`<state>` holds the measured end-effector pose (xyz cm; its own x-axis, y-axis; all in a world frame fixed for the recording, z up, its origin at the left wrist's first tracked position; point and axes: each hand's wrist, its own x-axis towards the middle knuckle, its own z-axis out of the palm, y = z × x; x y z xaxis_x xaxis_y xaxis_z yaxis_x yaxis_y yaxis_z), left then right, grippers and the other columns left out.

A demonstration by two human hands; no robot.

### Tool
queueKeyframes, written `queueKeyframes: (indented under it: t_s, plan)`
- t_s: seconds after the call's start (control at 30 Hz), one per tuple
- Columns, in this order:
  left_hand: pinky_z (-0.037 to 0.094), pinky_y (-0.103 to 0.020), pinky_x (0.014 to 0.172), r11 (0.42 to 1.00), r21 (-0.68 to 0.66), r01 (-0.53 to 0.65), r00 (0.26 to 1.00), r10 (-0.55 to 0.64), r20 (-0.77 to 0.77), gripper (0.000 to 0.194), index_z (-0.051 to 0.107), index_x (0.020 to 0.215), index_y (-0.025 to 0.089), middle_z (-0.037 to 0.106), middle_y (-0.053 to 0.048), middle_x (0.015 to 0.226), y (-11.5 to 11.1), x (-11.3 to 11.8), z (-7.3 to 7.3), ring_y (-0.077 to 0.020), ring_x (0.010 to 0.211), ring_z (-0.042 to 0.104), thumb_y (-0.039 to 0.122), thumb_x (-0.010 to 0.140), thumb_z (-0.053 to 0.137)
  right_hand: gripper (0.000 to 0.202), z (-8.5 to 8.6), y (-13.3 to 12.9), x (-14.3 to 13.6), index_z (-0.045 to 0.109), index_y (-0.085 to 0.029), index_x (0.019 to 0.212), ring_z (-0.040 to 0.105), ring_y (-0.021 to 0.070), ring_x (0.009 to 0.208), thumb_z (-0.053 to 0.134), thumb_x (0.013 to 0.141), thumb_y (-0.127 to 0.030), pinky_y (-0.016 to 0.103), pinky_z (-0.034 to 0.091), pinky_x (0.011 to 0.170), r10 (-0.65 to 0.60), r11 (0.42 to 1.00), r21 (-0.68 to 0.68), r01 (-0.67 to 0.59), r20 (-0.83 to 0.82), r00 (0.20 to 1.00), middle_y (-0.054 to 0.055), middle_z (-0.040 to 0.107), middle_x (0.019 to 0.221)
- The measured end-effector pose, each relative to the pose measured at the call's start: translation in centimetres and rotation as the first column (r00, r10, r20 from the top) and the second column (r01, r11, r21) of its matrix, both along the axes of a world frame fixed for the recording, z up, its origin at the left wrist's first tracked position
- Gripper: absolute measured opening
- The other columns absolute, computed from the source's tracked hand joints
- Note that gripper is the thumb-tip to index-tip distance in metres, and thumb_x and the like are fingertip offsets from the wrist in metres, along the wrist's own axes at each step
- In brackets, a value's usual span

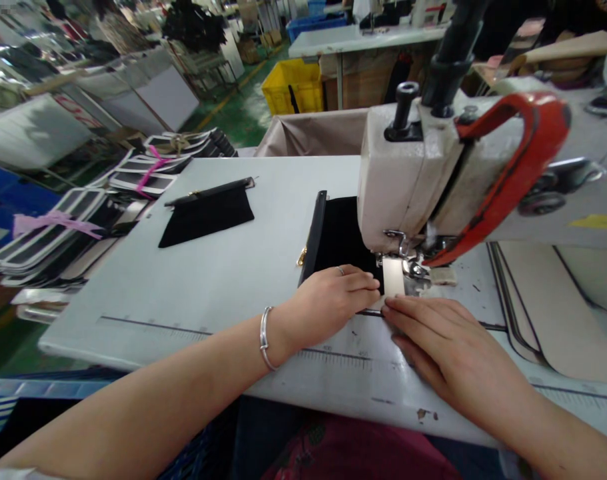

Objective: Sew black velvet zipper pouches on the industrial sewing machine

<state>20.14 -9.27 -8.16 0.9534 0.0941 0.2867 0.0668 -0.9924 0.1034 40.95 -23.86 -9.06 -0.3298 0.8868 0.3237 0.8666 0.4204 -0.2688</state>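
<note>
Left fingers (364, 283) flat, together on black cloth (340, 230); right fingers (413, 311) together at pale strip (394, 277), pinch unclear. Cloth seems light, limp; I'd grip stiffer zipped edge (315, 233), left of both.

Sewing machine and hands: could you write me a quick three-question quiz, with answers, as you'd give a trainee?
1. True or false: the right hand has its fingertips at the near end of the pale strip.
2. Where is the silver bracelet?
a) on the right wrist
b) on the table
c) on the wrist of the left hand
3. Fill in: the big curved lever on the sewing machine is ____.

Key: 1 true; 2 c; 3 red.
</note>
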Motion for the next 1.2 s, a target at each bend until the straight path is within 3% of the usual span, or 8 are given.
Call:
queueKeyframes:
  t_s: [0.4, 0.53, 0.73, 0.97, 1.07, 1.2]
  plan:
    - [0.053, -0.035, 0.107, 0.995, -0.037, -0.088, 0.995, 0.086, -0.055, 0.019, 0.066, 0.116, 0.011, 0.069, -0.008, 0.12, 2.1, 1.3, -0.5, -0.021, 0.118, 0.064, 0.015, 0.102, 0.053, 0.038, 0.0, 2.6, 1.2, 0.059, -0.018, 0.136, 0.061, 0.0298, 0.122, 0.054, 0.1, -0.031, 0.05, 0.052, 0.098, 0.001, 0.999, -0.034, 0.002, 0.076, 0.997, 0.012, 0.063, 0.138]
    - [0.051, -0.034, 0.11, 0.988, -0.072, -0.135, 0.991, 0.134, -0.027, 0.019, 0.067, 0.116, 0.013, 0.069, -0.008, 0.121, 2.4, 1.7, -0.9, -0.0184, 0.12, 0.064, 0.014, 0.102, 0.054, 0.04, -0.1, 3.2, 1.3, 0.057, -0.016, 0.136, 0.063, 0.0304, 0.118, 0.054, 0.1, -0.033, 0.049, 0.053, 0.093, -0.023, 0.998, -0.05, 0.029, 0.108, 0.994, 0.013, 0.061, 0.141]
    - [0.053, -0.033, 0.107, 0.982, -0.011, -0.189, 0.982, 0.189, 0.022, 0.019, 0.068, 0.114, 0.011, 0.072, -0.007, 0.118, 2.7, 2.2, -1.3, -0.0192, 0.118, 0.066, 0.01, 0.099, 0.056, 0.04, -0.5, 3.7, 1.4, 0.057, -0.017, 0.138, 0.066, 0.0294, 0.112, 0.051, 0.101, -0.033, 0.046, 0.054, 0.085, -0.06, 0.998, -0.023, 0.064, 0.128, 0.99, 0.011, 0.061, 0.142]
    - [0.055, -0.032, 0.104, 0.974, -0.069, -0.215, 0.974, 0.219, 0.052, 0.017, 0.071, 0.107, 0.014, 0.074, -0.005, 0.112, 2.8, 2.6, -1.7, -0.0183, 0.111, 0.069, 0.01, 0.098, 0.056, 0.039, -0.7, 4.2, 1.0, 0.058, -0.017, 0.136, 0.065, 0.0298, 0.114, 0.048, 0.102, -0.033, 0.049, 0.054, 0.09, -0.085, 0.996, -0.017, 0.088, 0.133, 0.987, 0.011, 0.06, 0.144]
    - [0.055, -0.035, 0.106, 0.966, -0.151, -0.208, 0.978, 0.203, -0.044, 0.025, 0.071, 0.114, 0.013, 0.073, -0.008, 0.117, 2.6, 3.0, -0.8, -0.0196, 0.114, 0.068, 0.007, 0.098, 0.053, 0.039, -1.3, 4.1, 1.6, 0.058, -0.018, 0.136, 0.064, 0.0308, 0.116, 0.047, 0.102, -0.035, 0.05, 0.055, 0.09, -0.088, 0.996, -0.013, 0.091, 0.143, 0.986, 0.01, 0.06, 0.144]
    - [0.054, -0.035, 0.109, 0.969, -0.082, -0.235, 0.943, 0.206, -0.263, 0.028, 0.071, 0.123, 0.022, 0.071, -0.008, 0.125, 1.4, 3.0, 3.4, -0.0221, 0.12, 0.065, 0.019, 0.098, 0.058, 0.041, -2.5, 3.5, 2.1, 0.059, -0.021, 0.136, 0.068, 0.0319, 0.105, 0.049, 0.101, -0.038, 0.052, 0.056, 0.085, -0.027, 0.993, 0.116, 0.021, 0.05, 0.998, 0.013, 0.066, 0.133]
